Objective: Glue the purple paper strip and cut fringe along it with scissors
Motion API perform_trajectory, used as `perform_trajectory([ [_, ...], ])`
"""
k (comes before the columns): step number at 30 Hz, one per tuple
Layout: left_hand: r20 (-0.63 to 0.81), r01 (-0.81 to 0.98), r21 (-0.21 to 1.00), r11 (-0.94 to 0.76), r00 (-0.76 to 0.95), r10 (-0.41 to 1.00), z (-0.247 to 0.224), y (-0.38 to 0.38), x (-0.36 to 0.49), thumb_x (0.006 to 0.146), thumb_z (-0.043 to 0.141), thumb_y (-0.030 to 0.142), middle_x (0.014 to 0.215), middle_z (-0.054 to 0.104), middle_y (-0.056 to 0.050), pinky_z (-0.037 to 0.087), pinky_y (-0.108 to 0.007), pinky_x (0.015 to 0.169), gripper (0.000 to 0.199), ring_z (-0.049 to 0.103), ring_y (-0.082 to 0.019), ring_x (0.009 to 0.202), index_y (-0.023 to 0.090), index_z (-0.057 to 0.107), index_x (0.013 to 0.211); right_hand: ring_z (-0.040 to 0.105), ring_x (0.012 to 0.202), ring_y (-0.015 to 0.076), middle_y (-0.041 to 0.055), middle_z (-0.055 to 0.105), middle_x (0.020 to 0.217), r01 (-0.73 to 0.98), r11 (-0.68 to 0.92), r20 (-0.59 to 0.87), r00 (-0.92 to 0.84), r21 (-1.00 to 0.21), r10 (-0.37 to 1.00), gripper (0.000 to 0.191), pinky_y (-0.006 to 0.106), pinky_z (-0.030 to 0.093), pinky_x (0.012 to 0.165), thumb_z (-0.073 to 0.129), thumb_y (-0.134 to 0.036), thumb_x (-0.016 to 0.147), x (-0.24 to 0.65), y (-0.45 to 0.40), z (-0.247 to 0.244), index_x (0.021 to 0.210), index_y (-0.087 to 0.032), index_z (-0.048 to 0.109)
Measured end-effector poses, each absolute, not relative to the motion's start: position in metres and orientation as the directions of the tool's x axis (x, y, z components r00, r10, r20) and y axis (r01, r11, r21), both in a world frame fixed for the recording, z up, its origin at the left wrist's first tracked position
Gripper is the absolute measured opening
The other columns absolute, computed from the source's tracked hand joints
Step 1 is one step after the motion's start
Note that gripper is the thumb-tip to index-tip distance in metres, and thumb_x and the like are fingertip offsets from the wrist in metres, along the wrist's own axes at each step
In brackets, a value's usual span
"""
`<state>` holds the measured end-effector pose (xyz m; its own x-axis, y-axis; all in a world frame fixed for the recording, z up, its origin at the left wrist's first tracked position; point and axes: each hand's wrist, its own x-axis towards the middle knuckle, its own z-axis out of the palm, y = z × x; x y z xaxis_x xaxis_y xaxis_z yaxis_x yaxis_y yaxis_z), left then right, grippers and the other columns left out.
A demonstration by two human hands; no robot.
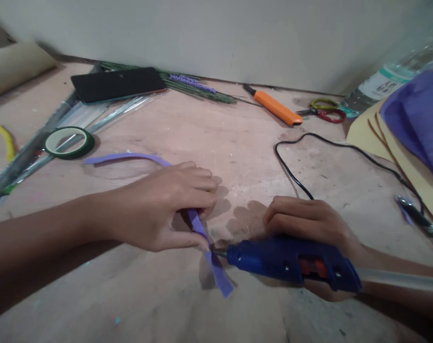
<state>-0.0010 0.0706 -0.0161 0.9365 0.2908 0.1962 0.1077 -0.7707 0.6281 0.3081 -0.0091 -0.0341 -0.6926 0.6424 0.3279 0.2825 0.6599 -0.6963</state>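
Both angled inward, left hand (166,205) pinches purple strip (220,277), right hand (309,220) grips glue gun (269,259)

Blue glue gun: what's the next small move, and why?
Probably squeeze a little glue onto the purple strip: the left hand holds it, and the blue glue gun in the right hand has its nozzle right at it.
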Motion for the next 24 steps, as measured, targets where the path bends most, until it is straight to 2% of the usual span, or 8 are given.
perform_trajectory([
  [4,0.199,0.105,0.629,-0.770,0.936,0.290,-0.018,0.071,0.000,0.097,0.090,0.034,0.084,0.057,0.001,0.034,-0.036,0.077,0.037,0.051,-0.022,0.082,0.022,0.057,0.086,0.052,0.070,0.0185,0.0014,0.057,0.081,0.289,0.636,0.322,-0.672,-0.715,0.667,0.047,0.035,0.036,0.061,0.045,-0.063,0.117,0.308,-0.009,-0.033,0.097,-0.023,0.059],
  [11,0.203,0.106,0.628,-0.771,0.934,0.294,-0.019,0.071,-0.001,0.096,0.090,0.032,0.083,0.056,0.001,0.034,-0.036,0.077,0.036,0.052,-0.022,0.082,0.022,0.057,0.085,0.053,0.065,0.0171,0.0008,0.058,0.076,0.320,0.646,0.294,-0.694,-0.693,0.658,0.049,0.033,0.040,0.060,0.041,-0.064,0.117,0.304,-0.004,-0.022,0.092,-0.024,0.053],
  [24,0.203,0.107,0.631,-0.768,0.933,0.297,-0.016,0.071,0.000,0.097,0.090,0.033,0.082,0.057,0.000,0.034,-0.036,0.076,0.035,0.052,-0.023,0.081,0.022,0.058,0.085,0.054,0.064,0.0174,0.0002,0.058,0.075,0.308,0.634,0.298,-0.684,-0.709,0.666,0.049,0.034,0.040,0.061,0.044,-0.065,0.115,0.305,-0.006,-0.026,0.090,-0.024,0.053],
])
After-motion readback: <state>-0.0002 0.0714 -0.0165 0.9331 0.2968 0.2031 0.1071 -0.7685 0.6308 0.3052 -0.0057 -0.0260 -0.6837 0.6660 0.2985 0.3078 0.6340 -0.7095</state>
